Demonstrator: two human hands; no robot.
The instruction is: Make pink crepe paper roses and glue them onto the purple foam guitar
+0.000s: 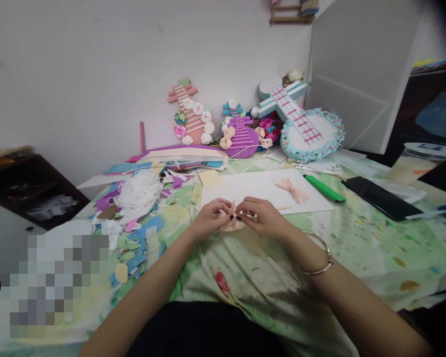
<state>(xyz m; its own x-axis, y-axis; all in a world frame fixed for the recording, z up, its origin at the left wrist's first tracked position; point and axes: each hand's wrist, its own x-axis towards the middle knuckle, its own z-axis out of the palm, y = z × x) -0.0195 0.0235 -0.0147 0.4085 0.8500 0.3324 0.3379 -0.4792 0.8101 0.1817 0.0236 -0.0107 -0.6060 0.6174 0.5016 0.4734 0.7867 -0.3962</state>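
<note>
My left hand (210, 218) and my right hand (263, 216) meet at the near edge of a white board (241, 184). Both are closed, fingertips pinching a small piece of peach paper (233, 224) between them. Its folds are partly hidden behind my fingers. A thin stick (285, 208) shows beside my right hand on the board's near edge; whether my fingers hold it too, I cannot tell. Farther back on the board lies a bunch of peach paper strips (293, 190), gathered at the middle. A bangle circles my right wrist.
Right of the board lie a green marker (324, 188) and a black phone (381, 197). Left are a tangle of white string (139, 191) and coloured paper scraps (144, 243). Decorated instrument models (241, 136) lean against the wall. A plastic tub (423, 161) stands far right.
</note>
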